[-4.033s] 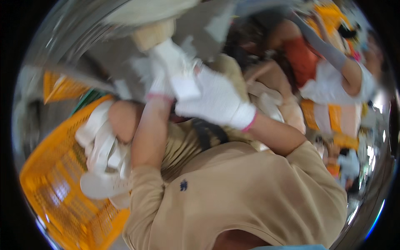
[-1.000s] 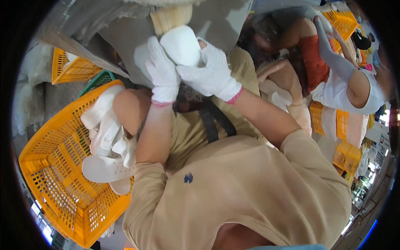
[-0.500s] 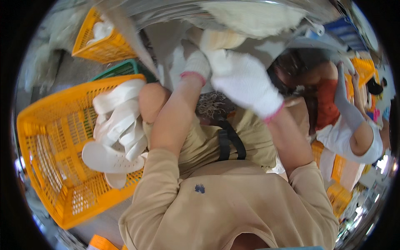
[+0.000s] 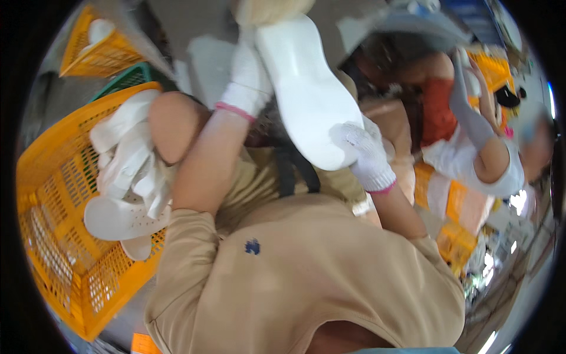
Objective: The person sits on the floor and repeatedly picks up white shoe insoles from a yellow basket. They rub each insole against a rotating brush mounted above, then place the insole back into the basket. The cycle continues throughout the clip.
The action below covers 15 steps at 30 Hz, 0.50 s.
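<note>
White pieces [image 4: 124,218] crowd the orange basket [image 4: 115,304] along its right edge; right hand [image 4: 367,152] clasps a white sole [image 4: 309,91]; left hand [image 4: 250,76] touches its side, grip unclear.

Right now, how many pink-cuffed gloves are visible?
2: one on the left hand, by the far end of the white sole; one on the right hand, gripping its near end. Others may be hidden.

The white sole-shaped piece [image 4: 306,88] looks smooth with a faint sheen, against the matt, rough knitted cloth of the work gloves [image 4: 375,159]. The orange basket [image 4: 121,296] is perforated plastic; the tan shirt [image 4: 318,259], matt cloth.
</note>
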Available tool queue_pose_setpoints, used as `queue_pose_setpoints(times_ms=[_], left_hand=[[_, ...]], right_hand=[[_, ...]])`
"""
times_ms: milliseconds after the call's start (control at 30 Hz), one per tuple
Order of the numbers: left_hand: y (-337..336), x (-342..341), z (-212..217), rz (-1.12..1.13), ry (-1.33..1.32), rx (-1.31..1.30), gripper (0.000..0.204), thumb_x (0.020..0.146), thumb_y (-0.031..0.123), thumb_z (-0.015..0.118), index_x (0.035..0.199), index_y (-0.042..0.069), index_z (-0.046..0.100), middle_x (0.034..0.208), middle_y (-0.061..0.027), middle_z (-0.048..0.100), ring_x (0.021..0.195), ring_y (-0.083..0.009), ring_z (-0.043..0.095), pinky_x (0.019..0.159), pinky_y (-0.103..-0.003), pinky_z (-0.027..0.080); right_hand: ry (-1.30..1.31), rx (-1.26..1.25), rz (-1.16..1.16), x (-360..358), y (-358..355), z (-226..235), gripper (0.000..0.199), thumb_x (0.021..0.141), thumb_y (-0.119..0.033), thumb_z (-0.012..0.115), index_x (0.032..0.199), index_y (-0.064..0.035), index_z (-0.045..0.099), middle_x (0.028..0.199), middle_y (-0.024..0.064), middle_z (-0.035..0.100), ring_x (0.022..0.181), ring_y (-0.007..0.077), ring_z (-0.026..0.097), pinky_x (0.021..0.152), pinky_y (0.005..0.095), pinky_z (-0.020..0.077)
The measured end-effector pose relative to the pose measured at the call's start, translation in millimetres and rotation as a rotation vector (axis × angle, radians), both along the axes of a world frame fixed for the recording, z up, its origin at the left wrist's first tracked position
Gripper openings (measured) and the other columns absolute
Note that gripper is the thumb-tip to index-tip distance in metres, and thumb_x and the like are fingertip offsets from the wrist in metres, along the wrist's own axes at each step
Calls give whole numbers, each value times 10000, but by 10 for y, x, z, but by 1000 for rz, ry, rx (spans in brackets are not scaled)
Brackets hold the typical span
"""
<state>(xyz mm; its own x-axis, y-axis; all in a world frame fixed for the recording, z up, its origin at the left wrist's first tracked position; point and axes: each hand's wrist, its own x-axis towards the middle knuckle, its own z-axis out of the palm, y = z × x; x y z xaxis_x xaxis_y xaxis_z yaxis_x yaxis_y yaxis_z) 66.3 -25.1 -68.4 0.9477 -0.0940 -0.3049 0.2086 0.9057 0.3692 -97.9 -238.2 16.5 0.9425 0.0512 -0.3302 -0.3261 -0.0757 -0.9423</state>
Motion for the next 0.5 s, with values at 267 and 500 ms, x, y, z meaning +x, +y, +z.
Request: queue_pose_setpoints(times_ms=[267, 500], left_hand=[[649, -1034, 739, -56, -507, 1669, 242, 1027, 253, 561, 1073, 62, 702, 961, -180, 706, 964, -391, 683, 867, -450, 558], [2736, -2038, 870, -119, -279, 2296, 559, 893, 288, 765, 1385, 76, 607, 1266, -157, 678, 1009, -331, 700, 925, -389, 572]], right_hand=[[102, -693, 19, -579, -1708, -188, 622, 853, -295, 795, 1335, 60, 625, 1216, 154, 708, 1094, 217, 678, 914, 337, 551], [-8, -1156, 242, -685, -1722, -149, 580, 914, -279, 758, 1360, 66, 620, 1277, 183, 678, 1164, 236, 651, 1004, 348, 501]])
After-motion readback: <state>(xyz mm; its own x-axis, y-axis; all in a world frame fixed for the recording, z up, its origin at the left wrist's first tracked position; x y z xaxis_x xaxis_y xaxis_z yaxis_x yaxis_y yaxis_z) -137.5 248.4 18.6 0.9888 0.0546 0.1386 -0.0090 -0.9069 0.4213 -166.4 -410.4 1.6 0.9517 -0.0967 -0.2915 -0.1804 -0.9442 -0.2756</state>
